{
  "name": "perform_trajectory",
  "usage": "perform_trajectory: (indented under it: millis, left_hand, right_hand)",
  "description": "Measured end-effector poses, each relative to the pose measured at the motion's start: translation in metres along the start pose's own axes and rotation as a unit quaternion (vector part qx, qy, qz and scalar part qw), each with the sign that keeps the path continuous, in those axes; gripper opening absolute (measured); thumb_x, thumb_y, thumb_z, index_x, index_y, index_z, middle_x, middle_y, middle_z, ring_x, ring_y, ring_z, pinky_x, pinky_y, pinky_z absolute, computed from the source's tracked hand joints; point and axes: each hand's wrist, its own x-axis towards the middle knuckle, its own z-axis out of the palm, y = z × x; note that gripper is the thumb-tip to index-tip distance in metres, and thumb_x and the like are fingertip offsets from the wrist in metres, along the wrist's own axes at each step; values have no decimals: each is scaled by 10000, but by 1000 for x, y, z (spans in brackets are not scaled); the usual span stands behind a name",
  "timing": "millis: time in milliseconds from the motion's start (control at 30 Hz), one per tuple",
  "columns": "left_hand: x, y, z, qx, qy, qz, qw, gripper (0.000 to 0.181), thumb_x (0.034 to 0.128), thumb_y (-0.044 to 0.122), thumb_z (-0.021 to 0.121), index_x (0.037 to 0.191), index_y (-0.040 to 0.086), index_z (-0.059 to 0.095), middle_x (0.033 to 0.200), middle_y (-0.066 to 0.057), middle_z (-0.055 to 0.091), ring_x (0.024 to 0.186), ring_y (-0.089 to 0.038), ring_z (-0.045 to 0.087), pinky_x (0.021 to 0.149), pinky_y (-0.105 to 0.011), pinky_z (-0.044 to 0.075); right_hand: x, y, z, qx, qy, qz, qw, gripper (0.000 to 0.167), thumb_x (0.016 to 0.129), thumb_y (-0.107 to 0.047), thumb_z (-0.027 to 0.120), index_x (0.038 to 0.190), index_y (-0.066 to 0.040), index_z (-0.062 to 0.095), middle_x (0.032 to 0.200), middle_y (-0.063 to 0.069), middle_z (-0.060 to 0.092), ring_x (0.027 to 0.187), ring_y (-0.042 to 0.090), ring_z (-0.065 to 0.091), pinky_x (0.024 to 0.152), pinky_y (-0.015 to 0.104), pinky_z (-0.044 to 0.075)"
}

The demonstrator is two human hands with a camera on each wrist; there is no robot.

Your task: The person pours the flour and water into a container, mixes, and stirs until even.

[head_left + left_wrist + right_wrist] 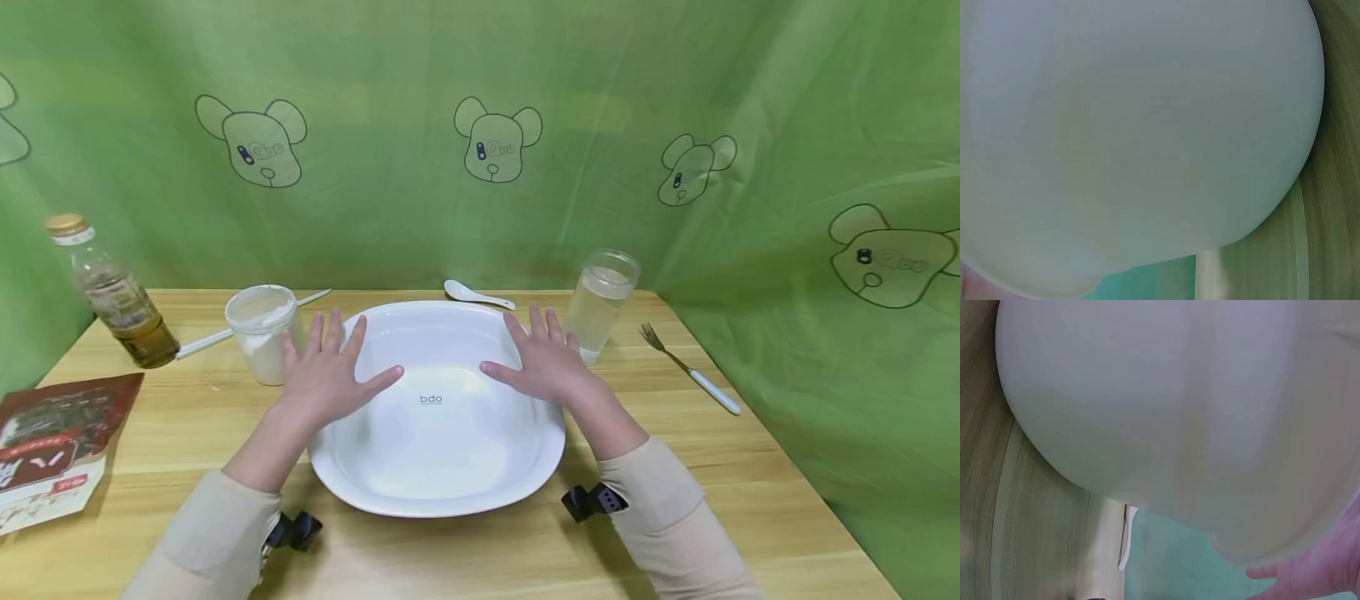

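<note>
A white basin (442, 458) printed with "bdo" sits in the middle of the table. My left hand (324, 379), fingers spread and straight, is over its left rim. Over the right rim is my right hand (550, 367), also spread, its thumb toward the middle. Neither hand grips anything; whether they touch the rim cannot be told. The basin's outer wall fills most of the left wrist view (1166, 125) and the right wrist view (1116, 412). Near the left fingertips stands a jar of white powder (262, 354); a glass of clear liquid (600, 308) is behind the right fingers.
A bottle of brown liquid (123, 308) and a red-brown packet (63, 442) are at the left. A white stick (204, 342) lies behind the jar. Behind the basin is a white spoon (476, 295); a fork (690, 369) lies at the right. Green cloth (390, 225) hangs around the table.
</note>
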Motion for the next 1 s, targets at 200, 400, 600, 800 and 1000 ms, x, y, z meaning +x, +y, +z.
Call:
perform_trajectory:
  millis: [200,400,600,800,1000]
  left_hand:
    - [2,1,1,-44,22,29,10000,947,698,758,225,1390,122,111,1395,-219,-6,1244,-365,-87,903,-570,-181]
    - [0,-2,-4,-151,76,47,9998,948,699,755,238,1387,112,132,1391,-233,-9,1241,-376,-87,917,-592,-134]
    - [-3,-15,-16,-351,589,67,9976,920,727,721,276,1385,95,132,1386,-244,-9,1241,-388,-64,913,-586,-146]
    - [-7,-39,-18,-1341,1492,-128,9796,844,794,596,383,1388,142,-8,1396,-128,-134,1249,-302,-134,917,-568,-160]
    - [-10,-66,-2,-2794,2447,-555,9268,822,806,445,508,1390,194,-13,1415,-71,-85,1267,-238,-86,971,-505,-111]
  right_hand:
    - [0,1,-1,63,3,20,10000,871,745,-676,349,1392,-141,118,1397,211,-22,1244,386,-54,952,601,68]
    - [-3,5,-5,297,-10,-27,9996,872,743,-671,363,1394,-155,97,1401,198,-27,1247,370,-69,961,587,42]
    - [-8,17,-16,878,218,-495,9947,831,776,-614,396,1392,-138,107,1397,211,23,1255,357,-9,977,555,88]
    - [-17,37,-20,2189,570,-1095,9679,702,864,-407,439,1385,-81,99,1408,151,75,1266,297,46,1005,492,92]
    - [-22,52,-1,3715,667,-1017,9204,601,888,-252,457,1389,-166,136,1419,59,89,1261,300,81,983,511,167]
